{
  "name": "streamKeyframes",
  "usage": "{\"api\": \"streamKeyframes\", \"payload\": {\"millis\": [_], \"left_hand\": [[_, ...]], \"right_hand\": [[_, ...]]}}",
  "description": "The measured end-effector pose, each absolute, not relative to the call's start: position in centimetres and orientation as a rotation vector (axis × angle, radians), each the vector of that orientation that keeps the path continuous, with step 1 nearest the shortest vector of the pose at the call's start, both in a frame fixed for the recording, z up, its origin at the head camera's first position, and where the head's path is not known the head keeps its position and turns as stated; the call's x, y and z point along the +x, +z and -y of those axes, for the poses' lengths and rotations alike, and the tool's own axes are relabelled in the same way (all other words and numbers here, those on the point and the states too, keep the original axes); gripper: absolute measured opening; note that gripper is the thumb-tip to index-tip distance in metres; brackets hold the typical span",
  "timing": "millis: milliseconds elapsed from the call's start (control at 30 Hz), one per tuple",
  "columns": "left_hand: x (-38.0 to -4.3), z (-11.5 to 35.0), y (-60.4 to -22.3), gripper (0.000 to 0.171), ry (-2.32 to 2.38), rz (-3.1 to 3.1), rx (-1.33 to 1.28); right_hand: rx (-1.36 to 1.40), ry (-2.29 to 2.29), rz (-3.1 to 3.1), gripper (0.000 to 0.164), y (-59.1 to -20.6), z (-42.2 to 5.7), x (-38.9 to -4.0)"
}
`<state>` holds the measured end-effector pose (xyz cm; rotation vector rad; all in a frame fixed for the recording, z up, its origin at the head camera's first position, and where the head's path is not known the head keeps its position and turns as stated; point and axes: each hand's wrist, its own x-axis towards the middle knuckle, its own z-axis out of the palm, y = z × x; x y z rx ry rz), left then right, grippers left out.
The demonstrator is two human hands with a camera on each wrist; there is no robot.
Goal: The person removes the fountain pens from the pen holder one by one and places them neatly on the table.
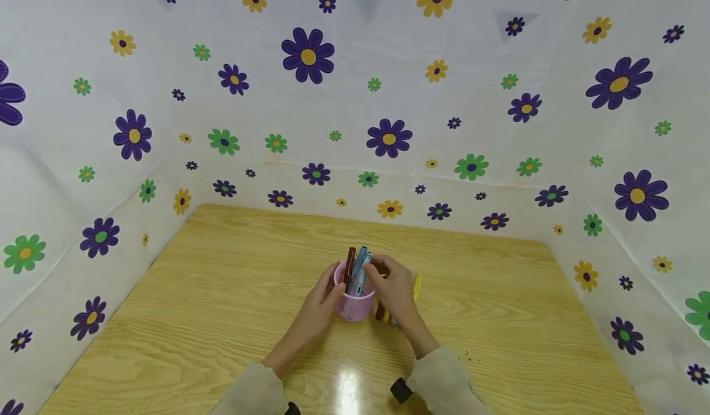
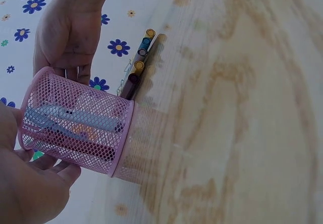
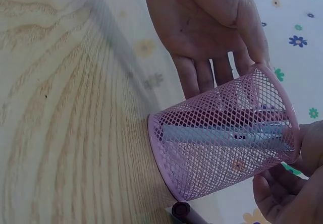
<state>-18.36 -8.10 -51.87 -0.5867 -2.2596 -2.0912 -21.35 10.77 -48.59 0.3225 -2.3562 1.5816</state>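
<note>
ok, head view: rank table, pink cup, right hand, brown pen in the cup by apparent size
1. Table
2. Pink cup and right hand: too alike to rank
3. Brown pen

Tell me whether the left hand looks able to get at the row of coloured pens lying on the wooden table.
Probably not directly: the left hand holds the pink cylindrical mesh cup, and that cup and the right hand stand between it and the row of coloured pens.
</note>
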Motion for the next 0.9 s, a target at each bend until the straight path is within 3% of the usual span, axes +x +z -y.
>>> {"api": "streamKeyframes", "payload": {"millis": [500,900], "left_hand": [[-18.3,8.0,-51.9,0.058,-2.088,2.254,-0.589],[-18.2,8.0,-51.7,0.056,-2.061,2.277,-0.579]], "right_hand": [[0.138,1.597,2.285,0.025,-47.6,-11.1,-19.7],[0.162,2.103,1.891,0.030,-44.0,-14.3,-18.7]]}}
